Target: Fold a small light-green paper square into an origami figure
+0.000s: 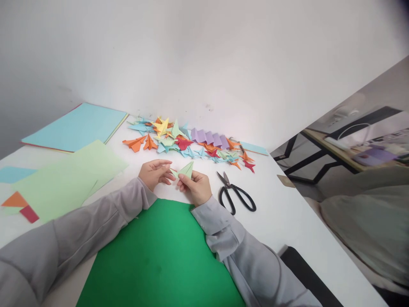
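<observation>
A small folded piece of light green paper (186, 170) is pinched between the thumb and fingers of my right hand (196, 187). Just left of it, my left hand (156, 174) has its fingers bent and slightly apart, close to the pale left tip of the folded paper; whether they touch it is too small to tell. Both hands are above the white table, beyond the top edge of a large green sheet (156, 256). Black-handled scissors (236, 192) lie partly open to the right of my right hand.
Colourful folded paper figures (183, 144) and a pleated purple strip (209, 138) lie along the wall. Blue sheets (76, 127), a light green sheet (70, 179) and paper scraps (29, 214) are at left. A black object (306, 275) lies at the right front edge.
</observation>
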A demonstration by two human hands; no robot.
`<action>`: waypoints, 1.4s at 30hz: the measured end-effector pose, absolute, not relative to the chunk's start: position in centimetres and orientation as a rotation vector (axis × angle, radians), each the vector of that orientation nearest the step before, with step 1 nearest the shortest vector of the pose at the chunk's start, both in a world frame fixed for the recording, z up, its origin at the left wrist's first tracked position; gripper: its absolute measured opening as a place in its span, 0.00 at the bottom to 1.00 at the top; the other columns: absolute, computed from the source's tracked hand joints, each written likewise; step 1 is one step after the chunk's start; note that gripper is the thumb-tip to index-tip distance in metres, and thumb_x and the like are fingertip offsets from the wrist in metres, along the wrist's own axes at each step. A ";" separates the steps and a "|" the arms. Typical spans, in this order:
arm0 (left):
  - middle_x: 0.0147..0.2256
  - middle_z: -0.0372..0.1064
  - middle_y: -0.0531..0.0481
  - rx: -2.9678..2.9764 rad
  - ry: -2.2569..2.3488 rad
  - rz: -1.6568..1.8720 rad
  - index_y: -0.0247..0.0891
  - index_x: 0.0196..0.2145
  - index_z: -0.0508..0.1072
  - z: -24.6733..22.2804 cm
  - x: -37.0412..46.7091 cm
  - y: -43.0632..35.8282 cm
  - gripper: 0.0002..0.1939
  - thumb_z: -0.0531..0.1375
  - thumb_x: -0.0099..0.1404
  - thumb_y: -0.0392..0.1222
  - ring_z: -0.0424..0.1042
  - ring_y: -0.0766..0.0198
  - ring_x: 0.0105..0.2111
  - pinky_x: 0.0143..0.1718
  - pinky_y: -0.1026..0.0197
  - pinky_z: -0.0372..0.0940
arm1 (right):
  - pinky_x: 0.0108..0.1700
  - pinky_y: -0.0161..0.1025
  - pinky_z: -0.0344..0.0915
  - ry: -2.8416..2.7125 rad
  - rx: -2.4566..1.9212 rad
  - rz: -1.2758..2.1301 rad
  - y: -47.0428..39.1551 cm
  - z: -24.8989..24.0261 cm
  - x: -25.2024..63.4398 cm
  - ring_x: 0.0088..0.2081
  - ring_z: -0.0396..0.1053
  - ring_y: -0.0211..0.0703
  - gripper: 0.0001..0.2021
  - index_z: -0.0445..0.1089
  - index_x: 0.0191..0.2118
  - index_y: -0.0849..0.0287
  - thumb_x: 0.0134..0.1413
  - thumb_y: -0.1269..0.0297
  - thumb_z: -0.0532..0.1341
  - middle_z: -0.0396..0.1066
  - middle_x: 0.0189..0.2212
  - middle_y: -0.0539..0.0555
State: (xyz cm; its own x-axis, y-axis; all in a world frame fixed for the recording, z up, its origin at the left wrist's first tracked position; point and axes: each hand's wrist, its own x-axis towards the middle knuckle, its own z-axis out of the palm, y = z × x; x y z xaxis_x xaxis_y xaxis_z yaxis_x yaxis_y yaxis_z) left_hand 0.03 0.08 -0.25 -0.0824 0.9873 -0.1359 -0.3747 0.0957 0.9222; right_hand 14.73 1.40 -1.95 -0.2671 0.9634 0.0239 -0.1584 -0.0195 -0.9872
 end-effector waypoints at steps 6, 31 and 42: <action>0.19 0.69 0.47 0.724 0.973 1.331 0.28 0.26 0.71 0.5 -0.1 -0.2 0.11 0.63 0.46 0.39 0.71 0.62 0.19 0.16 0.65 0.64 | 0.16 0.29 0.58 -1.216 -0.915 1.493 1.4 -1.9 14.7 0.14 0.62 0.32 0.10 0.70 0.18 0.62 0.38 0.62 0.67 0.69 0.14 0.50; 0.21 0.72 0.47 0.802 0.912 1.397 0.29 0.22 0.73 -0.6 -0.1 0.1 0.12 0.68 0.36 0.32 0.70 0.65 0.20 0.17 0.66 0.65 | 0.13 0.28 0.55 -1.137 -0.908 1.623 1.5 -1.5 14.8 0.11 0.61 0.31 0.10 0.69 0.15 0.64 0.39 0.66 0.64 0.68 0.11 0.51; 0.25 0.73 0.43 0.748 0.922 1.393 0.28 0.25 0.73 -0.5 -0.2 0.1 0.13 0.68 0.38 0.33 0.71 0.64 0.20 0.18 0.65 0.65 | 0.13 0.28 0.55 -1.136 -0.921 1.604 1.5 -1.4 14.8 0.11 0.61 0.31 0.11 0.69 0.14 0.64 0.39 0.65 0.64 0.67 0.10 0.50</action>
